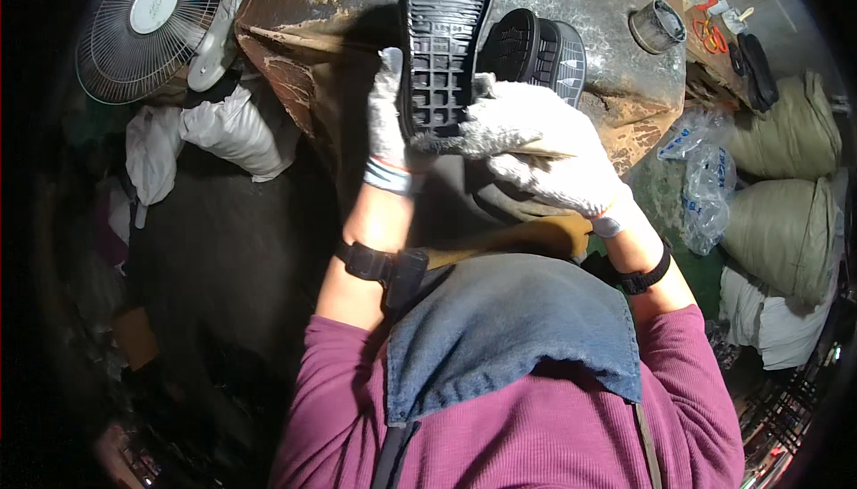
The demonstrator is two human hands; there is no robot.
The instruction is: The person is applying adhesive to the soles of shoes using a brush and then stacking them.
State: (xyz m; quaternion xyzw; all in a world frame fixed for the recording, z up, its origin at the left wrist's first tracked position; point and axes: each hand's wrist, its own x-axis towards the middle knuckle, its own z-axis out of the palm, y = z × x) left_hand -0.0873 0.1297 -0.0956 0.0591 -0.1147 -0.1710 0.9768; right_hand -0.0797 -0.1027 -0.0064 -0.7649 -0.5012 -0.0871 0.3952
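A black shoe (444, 34) stands sole-up in front of me, its ribbed tread facing the camera. My left hand (387, 119), in a white knit glove, grips the shoe's left side near the heel. My right hand (544, 145), also gloved, presses against the heel end and pinches a thin tan stick-like tool. A second black shoe (540, 47) lies on the worn metal worktable (616, 78) just right of the held one.
A small round tin (656, 25) sits at the table's back right, with orange-handled scissors (711, 37) beyond it. A white floor fan (152, 20) stands at the left above white sacks (228, 128). Stuffed green sacks (786, 177) and plastic bags (705, 181) are piled on the right.
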